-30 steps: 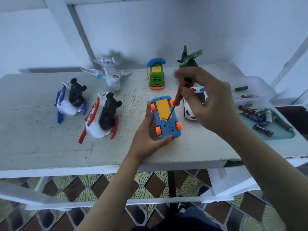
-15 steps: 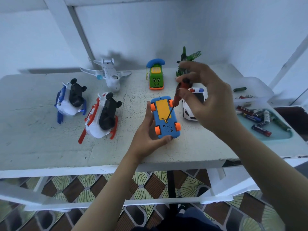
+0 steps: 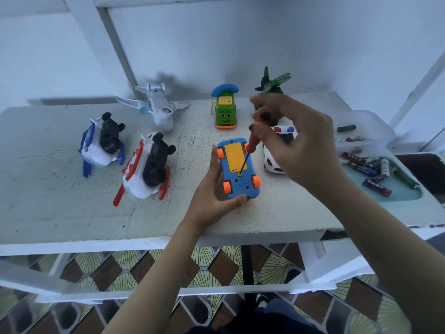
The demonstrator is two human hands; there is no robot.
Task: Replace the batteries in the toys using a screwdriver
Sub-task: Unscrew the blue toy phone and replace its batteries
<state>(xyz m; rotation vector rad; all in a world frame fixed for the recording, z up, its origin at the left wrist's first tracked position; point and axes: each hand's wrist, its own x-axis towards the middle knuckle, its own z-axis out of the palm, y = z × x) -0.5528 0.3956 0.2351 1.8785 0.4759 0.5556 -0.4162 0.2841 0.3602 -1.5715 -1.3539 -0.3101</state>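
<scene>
Lying wheels-up on the table (image 3: 60,201), the blue toy car (image 3: 237,167) is gripped by the left hand (image 3: 212,196); the screwdriver (image 3: 248,153) is pinched by the right hand (image 3: 296,145), tip on the yellow cover (image 3: 233,157).

A rough white tabletop (image 3: 60,213) stands against a pale bluish wall (image 3: 265,44). Beneath its near edge, white rails (image 3: 216,290) cross a patterned tile floor (image 3: 216,268).

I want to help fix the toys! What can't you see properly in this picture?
Head view:
- Screw on the blue toy, under the screwdriver tip: too small.
- Most of the screwdriver handle: hidden by the right hand.
- The white police car: partly behind that hand.
- Labels on the batteries: blurred, too small.
</scene>
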